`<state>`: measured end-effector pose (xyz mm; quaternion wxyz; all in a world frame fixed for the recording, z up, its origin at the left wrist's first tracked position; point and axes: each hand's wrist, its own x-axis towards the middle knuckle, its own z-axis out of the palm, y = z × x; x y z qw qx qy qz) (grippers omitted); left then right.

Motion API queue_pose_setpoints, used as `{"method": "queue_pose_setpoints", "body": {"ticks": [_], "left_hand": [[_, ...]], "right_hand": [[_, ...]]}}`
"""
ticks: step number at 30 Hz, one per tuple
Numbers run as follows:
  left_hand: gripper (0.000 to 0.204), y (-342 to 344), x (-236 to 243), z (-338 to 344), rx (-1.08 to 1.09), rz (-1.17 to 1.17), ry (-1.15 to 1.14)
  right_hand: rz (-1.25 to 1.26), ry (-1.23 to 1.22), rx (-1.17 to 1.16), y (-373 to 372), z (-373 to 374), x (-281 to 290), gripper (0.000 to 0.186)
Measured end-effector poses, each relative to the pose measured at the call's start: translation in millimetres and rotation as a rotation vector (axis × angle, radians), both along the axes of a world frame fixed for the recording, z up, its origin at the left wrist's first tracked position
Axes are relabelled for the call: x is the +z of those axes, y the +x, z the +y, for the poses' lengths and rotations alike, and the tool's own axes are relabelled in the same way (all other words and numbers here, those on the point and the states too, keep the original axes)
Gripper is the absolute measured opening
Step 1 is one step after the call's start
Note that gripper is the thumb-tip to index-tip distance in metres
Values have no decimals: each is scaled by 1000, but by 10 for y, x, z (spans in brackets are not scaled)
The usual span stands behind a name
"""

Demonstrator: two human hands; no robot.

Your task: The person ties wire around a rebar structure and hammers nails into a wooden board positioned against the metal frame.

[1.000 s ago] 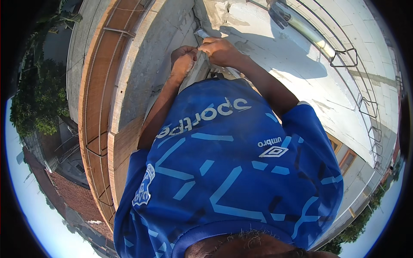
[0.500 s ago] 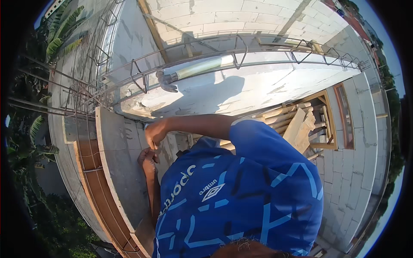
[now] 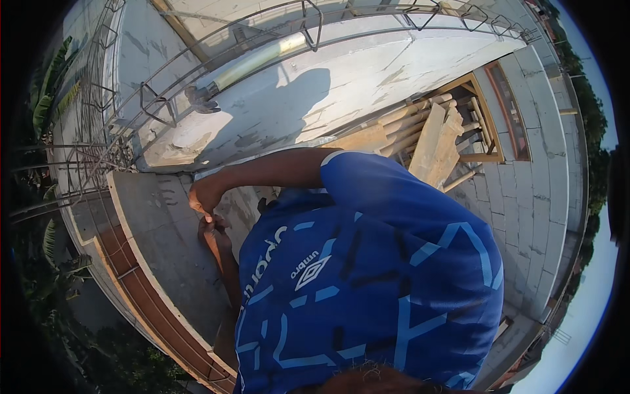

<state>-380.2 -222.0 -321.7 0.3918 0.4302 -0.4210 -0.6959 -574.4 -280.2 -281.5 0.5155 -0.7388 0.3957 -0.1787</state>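
Observation:
My right hand (image 3: pixel 206 196) reaches across from the far side, its fingers bent down and pinched together. Just below it my left hand (image 3: pixel 214 228) is closed, and the fingertips of the two hands meet or nearly meet. Whatever lies between the fingers is too small to make out. Both hands are over the inner side of a grey formwork panel (image 3: pixel 157 230), near its far end. A hammer (image 3: pixel 202 100) with a pale yellow-green handle lies beyond them, along the steel rebar on top of the white block wall (image 3: pixel 367 85).
A rebar cage (image 3: pixel 313 26) runs along the wall top, with more bars (image 3: pixel 49 150) jutting out at left. Brown boarding (image 3: pixel 131 266) edges the drop outside the panel. Bamboo poles (image 3: pixel 407 118) and loose planks (image 3: pixel 436 141) lie at right by a wooden frame (image 3: pixel 502 141).
The view has shifted, so the wall, hammer and panel sit farther left. My hands stay close together, with the fingers still pinched.

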Motion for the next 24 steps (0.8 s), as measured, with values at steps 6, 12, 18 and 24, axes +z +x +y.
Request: {"method": "queue_pose_setpoints", "body": {"ticks": [6, 12, 18, 24], "left_hand": [[10, -48, 59, 56, 47, -42, 92], [6, -123, 158, 113, 55, -117, 23], [10, -181, 263, 105, 104, -329, -16], [12, -159, 303, 91, 104, -354, -16]], "right_hand": [[24, -192, -231, -12, 282, 184, 39], [339, -221, -131, 133, 315, 296, 45], [538, -197, -227, 286, 324, 281, 34], [303, -194, -155, 158, 193, 242, 31]]}}
